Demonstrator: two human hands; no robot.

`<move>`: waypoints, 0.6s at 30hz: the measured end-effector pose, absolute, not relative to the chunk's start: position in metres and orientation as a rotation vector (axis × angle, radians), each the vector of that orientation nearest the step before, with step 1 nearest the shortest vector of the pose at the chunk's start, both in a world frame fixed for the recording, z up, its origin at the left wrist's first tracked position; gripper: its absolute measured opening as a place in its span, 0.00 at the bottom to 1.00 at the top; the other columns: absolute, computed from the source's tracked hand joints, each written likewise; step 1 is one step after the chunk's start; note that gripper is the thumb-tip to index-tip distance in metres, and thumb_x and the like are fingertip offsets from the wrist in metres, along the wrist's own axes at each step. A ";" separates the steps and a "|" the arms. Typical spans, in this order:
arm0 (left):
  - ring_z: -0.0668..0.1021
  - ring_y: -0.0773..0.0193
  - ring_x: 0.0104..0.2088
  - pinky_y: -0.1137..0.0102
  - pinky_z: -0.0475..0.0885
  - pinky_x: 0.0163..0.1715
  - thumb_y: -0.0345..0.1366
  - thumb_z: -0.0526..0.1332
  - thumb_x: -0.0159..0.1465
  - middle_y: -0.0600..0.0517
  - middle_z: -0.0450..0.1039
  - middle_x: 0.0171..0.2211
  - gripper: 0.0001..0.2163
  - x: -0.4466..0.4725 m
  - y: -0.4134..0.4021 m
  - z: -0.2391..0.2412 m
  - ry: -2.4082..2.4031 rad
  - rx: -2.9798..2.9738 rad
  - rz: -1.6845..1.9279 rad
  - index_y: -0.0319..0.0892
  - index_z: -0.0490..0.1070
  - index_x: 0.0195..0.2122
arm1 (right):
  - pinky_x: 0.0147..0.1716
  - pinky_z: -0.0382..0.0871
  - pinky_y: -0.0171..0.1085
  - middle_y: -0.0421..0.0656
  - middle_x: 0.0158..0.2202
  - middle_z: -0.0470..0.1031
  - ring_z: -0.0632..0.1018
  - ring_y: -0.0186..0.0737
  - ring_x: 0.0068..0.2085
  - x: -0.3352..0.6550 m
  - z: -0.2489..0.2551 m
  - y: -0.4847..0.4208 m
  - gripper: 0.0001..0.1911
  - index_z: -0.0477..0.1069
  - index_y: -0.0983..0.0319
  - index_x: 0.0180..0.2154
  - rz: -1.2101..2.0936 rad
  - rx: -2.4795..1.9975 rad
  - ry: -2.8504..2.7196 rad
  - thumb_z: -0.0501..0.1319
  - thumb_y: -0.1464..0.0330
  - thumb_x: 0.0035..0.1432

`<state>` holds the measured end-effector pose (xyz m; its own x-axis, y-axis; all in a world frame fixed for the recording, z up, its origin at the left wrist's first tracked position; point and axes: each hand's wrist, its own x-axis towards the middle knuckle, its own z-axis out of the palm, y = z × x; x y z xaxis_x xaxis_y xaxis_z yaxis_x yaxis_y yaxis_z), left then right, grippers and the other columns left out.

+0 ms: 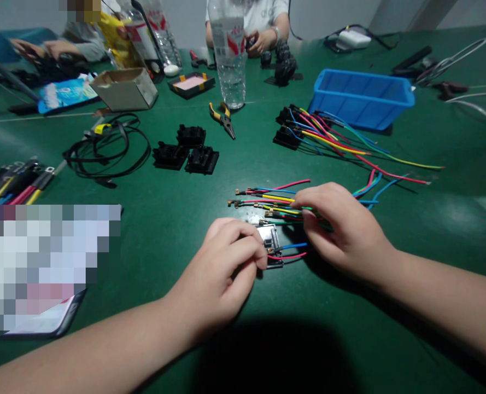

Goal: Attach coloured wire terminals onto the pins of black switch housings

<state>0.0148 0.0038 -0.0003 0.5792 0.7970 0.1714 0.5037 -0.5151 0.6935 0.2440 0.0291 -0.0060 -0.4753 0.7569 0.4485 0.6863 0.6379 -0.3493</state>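
My left hand (226, 268) is closed around a small black connector block (270, 245) with a clear top, pressed onto the green table (164, 219). A blue and a red wire stick out of the block's right side. My right hand (341, 230) rests just to its right, fingers pinched on a bundle of loose coloured wires (267, 202) with metal terminals that lie fanned out toward the left.
Three black connector housings (187, 152) and pliers (225, 117) lie further back. Wired connectors (308, 131) sit beside a blue bin (361, 98). A water bottle (230, 54), a cardboard box (123, 87), a cable coil (107, 148) and other people's hands (263, 41) are beyond.
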 end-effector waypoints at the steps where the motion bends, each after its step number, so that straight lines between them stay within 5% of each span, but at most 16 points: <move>1: 0.67 0.64 0.47 0.68 0.61 0.48 0.22 0.52 0.64 0.53 0.67 0.41 0.10 0.015 0.004 -0.001 1.034 2.216 0.641 0.43 0.68 0.32 | 0.44 0.69 0.46 0.47 0.42 0.75 0.73 0.45 0.44 0.244 -0.006 0.029 0.16 0.65 0.60 0.47 0.168 -1.152 -2.282 0.53 0.76 0.56; 9: 0.67 0.65 0.46 0.69 0.61 0.48 0.22 0.53 0.63 0.54 0.67 0.41 0.10 0.015 0.005 -0.001 1.022 2.222 0.662 0.43 0.68 0.32 | 0.56 0.58 0.54 0.51 0.55 0.69 0.66 0.54 0.59 0.244 -0.016 0.032 0.15 0.70 0.63 0.46 0.012 -1.450 -2.331 0.52 0.65 0.61; 18: 0.67 0.65 0.46 0.69 0.61 0.48 0.22 0.52 0.64 0.54 0.67 0.41 0.10 0.014 0.004 0.000 1.028 2.217 0.655 0.43 0.68 0.32 | 0.51 0.62 0.52 0.50 0.47 0.72 0.71 0.51 0.50 0.243 -0.017 0.033 0.17 0.70 0.63 0.48 0.071 -1.480 -2.324 0.52 0.64 0.61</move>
<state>0.0142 0.0045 -0.0004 0.5775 0.7964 0.1795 0.4991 -0.5184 0.6944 0.2433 0.0325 -0.0173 -0.3707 0.8823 0.2901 0.8628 0.4428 -0.2441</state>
